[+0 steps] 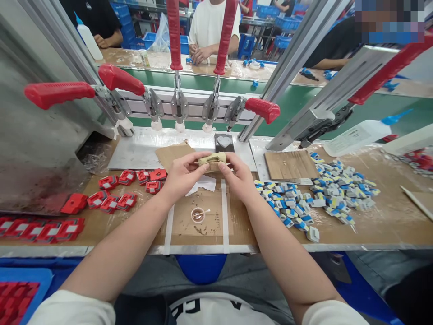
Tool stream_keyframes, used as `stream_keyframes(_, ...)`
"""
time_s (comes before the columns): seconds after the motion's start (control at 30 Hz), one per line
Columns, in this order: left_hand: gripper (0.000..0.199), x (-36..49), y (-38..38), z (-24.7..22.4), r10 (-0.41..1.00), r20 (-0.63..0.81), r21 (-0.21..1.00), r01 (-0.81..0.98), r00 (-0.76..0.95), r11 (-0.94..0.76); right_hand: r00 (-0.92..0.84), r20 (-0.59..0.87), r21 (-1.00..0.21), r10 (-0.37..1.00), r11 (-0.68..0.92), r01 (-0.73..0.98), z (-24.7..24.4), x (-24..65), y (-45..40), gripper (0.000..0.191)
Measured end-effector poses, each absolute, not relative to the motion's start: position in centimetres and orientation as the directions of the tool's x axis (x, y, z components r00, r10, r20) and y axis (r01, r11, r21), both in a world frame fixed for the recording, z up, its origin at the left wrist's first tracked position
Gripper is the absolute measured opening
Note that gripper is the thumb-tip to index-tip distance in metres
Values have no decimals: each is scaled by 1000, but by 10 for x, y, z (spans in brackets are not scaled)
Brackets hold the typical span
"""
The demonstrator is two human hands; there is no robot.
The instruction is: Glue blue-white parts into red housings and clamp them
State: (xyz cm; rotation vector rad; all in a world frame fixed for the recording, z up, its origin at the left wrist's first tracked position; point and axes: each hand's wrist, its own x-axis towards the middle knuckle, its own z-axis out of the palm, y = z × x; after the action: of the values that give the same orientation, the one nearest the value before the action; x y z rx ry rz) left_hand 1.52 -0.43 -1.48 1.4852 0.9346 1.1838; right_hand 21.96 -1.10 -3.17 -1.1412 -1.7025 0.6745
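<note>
Head view; clock-face centred on the held piece, 12 at the top.

Item: tan piece (212, 158), one, small, with a dark slot along its upper side. Location: dial centre, raised over the bench.

Item: left hand (181, 175), fingers and thumb pinched narrow on the piece's 9 o'clock end.

Item: right hand (241, 177), likewise closed on the 3 o'clock end.

Item: dark block (224, 142) with pale heart shape, just beyond the piece, between 1 and 2.

Item: red-handled clamps (178, 108), ranged from 10 round to 2; pads raised above the metal plate (135, 151).

Item: small cup (198, 215) with a white stick, between 6 and 7.

Item: loose red pieces (127, 201), scattered between 8 and 9; a red row (52, 230) farther out, same bearing. Blue basket (47, 276), at 8, holding more red pieces.

Item: blue-and-white pieces (287, 203), heaped between 3 and 4.

Item: co-worker (214, 27) in white, at 12.

Status, by judgement: handling of the tan piece under way, its release outstanding. Red pieces partly ordered, the scattered ones unaligned; blue-and-white ones unsorted. Whether any are finished cannot be told.
</note>
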Motion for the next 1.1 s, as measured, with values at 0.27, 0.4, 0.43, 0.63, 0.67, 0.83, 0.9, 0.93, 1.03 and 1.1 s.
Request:
stream_keyframes(0.27,38,15,-6,-15,942,208,972,50,262,-228,-162,283,-873,945,324,364,-34,221,-13,37)
stream_keyframes(0.4,35,17,-10,-14,943,232,956,120,239,-266,-136,358,-755,924,372,539,-32,220,-14,30)
stream_keyframes(0.43,35,18,-10,-14,942,240,953,129,236,-275,-132,373,-733,919,379,565,-32,219,-14,29)
stream_keyframes(0.63,37,16,-5,-17,942,228,961,101,247,-259,-129,332,-769,934,347,537,-34,215,-15,32)
stream_keyframes(0.67,37,16,-3,-18,942,225,962,97,248,-255,-142,308,-806,941,338,487,-35,215,-14,35)
stream_keyframes(0.83,45,13,5,-22,940,199,969,87,276,-231,-198,227,-945,954,265,193,-38,218,-10,48)
stream_keyframes(0.9,46,11,7,-22,940,166,979,65,297,-193,-210,201,-969,957,226,102,-39,219,-9,50)
stream_keyframes(0.93,45,11,8,-22,939,152,983,53,309,-177,-216,186,-977,958,204,64,-39,220,-8,50)
stream_keyframes(1.03,41,9,10,-22,931,120,988,45,345,-145,-220,146,-988,965,154,20,-41,221,-7,48)
stream_keyframes(1.1,40,8,10,-24,931,101,988,73,351,-135,-225,131,-989,966,144,44,-43,222,-8,46)
